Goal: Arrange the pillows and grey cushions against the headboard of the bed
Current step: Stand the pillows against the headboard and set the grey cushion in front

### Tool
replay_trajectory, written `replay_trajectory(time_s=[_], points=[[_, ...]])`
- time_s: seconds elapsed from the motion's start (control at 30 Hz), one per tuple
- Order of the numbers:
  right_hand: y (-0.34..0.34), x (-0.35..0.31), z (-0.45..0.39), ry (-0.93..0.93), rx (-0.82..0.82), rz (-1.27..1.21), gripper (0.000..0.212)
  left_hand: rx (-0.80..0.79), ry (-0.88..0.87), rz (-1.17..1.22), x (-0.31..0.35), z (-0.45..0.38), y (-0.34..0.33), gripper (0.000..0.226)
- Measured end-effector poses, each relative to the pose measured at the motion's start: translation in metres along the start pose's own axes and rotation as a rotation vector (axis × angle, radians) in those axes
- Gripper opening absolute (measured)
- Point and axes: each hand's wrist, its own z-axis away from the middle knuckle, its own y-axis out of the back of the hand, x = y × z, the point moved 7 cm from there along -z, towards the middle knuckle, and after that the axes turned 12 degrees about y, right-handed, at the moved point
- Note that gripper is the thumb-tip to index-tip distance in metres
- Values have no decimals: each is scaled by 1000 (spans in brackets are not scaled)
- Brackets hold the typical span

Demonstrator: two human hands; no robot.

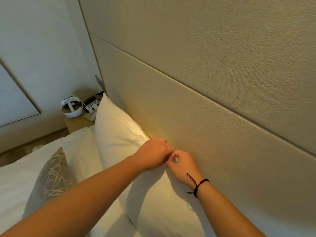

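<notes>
Two white pillows lean against the beige padded headboard (205, 125): a far pillow (116, 130) and a near pillow (159, 202). My left hand (152, 154) and my right hand (183, 166) meet at the point where the two pillows' top corners touch the headboard. Both hands have their fingers closed, pinching white pillow fabric at the near pillow's upper corner. A grey patterned cushion (51, 178) lies tilted on the white bedding at the lower left, apart from both hands.
White bedding (20, 182) covers the bed at left. A wooden bedside table (77, 124) beyond the far pillow holds a white headset (71, 106), a phone handset (92, 104) and small items. A pale wall and floor lie further left.
</notes>
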Motion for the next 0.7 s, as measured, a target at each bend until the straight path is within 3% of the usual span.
replay_trajectory(time_s=[0.07, 0.2, 0.3, 0.37, 0.47, 0.6, 0.7], points=[[-14, 9, -14, -65, -27, -122, 13, -33, 59, -133, -34, 2, -7, 25], [-37, 26, -28, -79, -53, -60, 5, -133, 356, -159, -124, 11, -20, 35], [-47, 24, -45, -29, -44, 95, 8, -205, 443, -180, -167, 7, -26, 36], [-57, 19, -63, 15, -87, 154, 13, -209, 445, -204, -182, -6, -27, 37], [-76, 14, -92, 4, -157, 11, 21, -222, 399, -287, -195, -30, -27, 40], [-96, 17, -129, -119, -174, -201, 12, -418, 304, -446, -208, -50, -42, 40], [-109, 17, -148, -152, -218, -259, 23, -454, 219, -592, -220, -61, -40, 36]])
